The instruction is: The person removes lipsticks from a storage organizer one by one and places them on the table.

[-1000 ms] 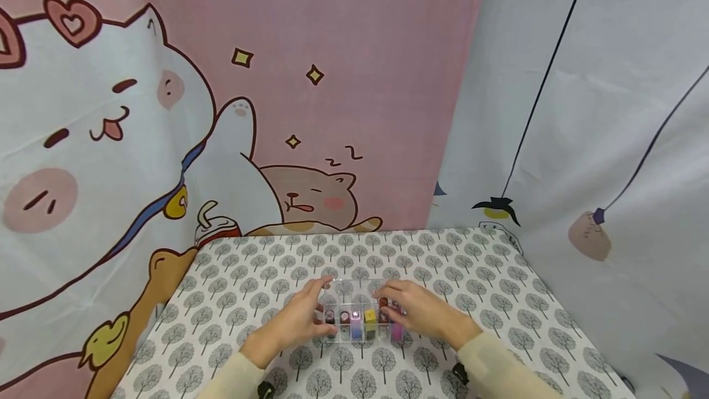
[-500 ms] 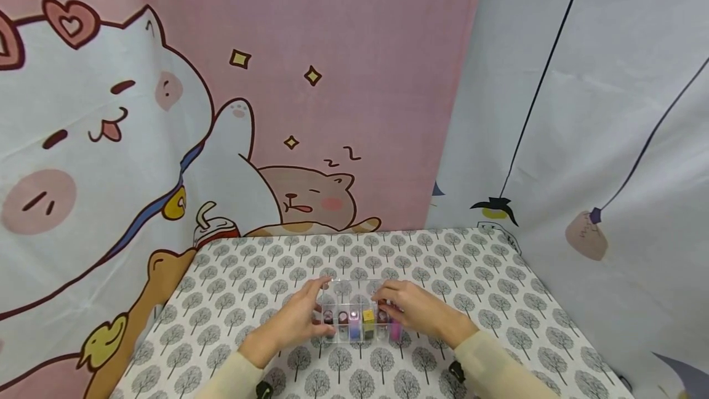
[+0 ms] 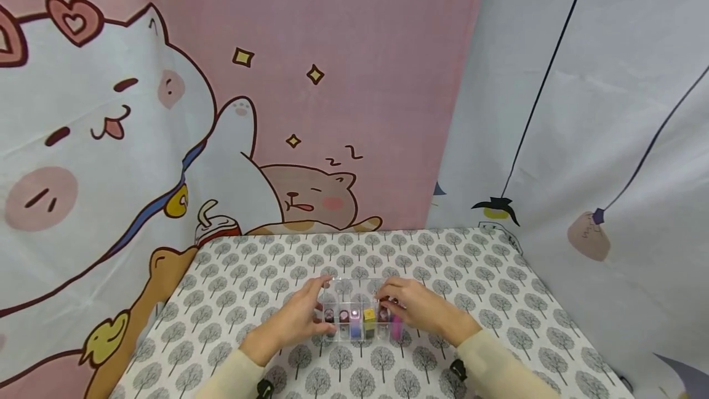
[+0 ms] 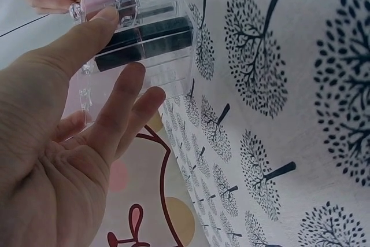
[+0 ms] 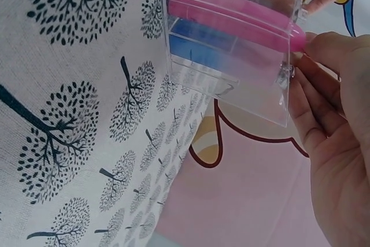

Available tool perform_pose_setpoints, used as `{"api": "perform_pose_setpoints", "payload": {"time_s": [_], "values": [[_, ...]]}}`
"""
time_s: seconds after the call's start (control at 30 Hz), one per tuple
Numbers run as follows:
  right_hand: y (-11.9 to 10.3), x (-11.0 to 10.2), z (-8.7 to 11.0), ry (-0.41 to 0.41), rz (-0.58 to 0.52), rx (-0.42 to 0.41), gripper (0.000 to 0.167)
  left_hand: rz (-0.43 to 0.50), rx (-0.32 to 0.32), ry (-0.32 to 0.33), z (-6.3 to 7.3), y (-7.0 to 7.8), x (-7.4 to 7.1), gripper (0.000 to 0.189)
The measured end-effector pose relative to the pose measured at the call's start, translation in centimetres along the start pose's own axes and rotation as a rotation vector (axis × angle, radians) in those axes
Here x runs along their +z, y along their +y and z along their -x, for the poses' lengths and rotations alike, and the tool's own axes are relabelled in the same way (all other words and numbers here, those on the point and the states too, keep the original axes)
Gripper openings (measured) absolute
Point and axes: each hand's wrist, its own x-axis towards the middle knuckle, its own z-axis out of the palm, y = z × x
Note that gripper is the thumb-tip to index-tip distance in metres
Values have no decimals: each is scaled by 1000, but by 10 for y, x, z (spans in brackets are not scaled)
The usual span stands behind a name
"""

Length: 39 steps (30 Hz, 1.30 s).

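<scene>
A clear plastic lipstick organizer (image 3: 359,279) with divided compartments stands on the patterned cloth. My left hand (image 3: 299,313) grips its left end, thumb on the near side and fingers on the far side. Several lipstick tubes stand upright in the near row, among them a black tube (image 4: 141,43), a blue-and-pink tube (image 3: 355,325) and a yellow-capped tube (image 3: 369,319). Over the right end, my right hand (image 3: 418,306) pinches the rounded top of a bright pink tube (image 5: 231,18), which stands inside the organizer. The far compartments show bare cloth through the plastic.
The tree-print cloth (image 3: 343,380) covers the table around the organizer. Behind and to the sides hang cartoon-print curtains (image 3: 365,79). Small black objects (image 3: 458,369) show beside both sleeves.
My right hand has shifted slightly right along the organizer. The reddish-brown top beside its fingers has dropped lower into the near row. My left hand keeps its place.
</scene>
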Motion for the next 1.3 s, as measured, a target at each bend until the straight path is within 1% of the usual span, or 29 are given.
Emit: {"api": "perform_pose_setpoints", "payload": {"time_s": [0.13,0.2,0.37,0.47,0.7,0.8,0.93,1.17,1.3], "values": [[1,-3,-2,40,-15,-44,23,5,-1,-1,0,0,0,117],[1,-6,-4,51,-22,-51,23,4,-4,-1,0,1,-1,118],[-1,-15,-8,60,-30,-26,22,-8,-16,-1,-1,1,-2,119],[-2,-20,-10,81,-19,-32,22,-12,-19,-2,-1,1,-3,119],[2,-27,-15,162,13,-63,20,-2,-10,-5,-1,2,-3,119],[4,-30,-16,188,26,-82,21,3,-16,-10,-1,2,-3,119],[6,-37,-17,231,46,-91,23,-1,-7,-5,-1,3,-4,120],[14,-46,-19,336,86,-137,28,-13,-21,-8,-1,1,-2,120],[17,-54,-21,365,89,-129,27,-25,-10,-6,-3,2,-3,120]]}}
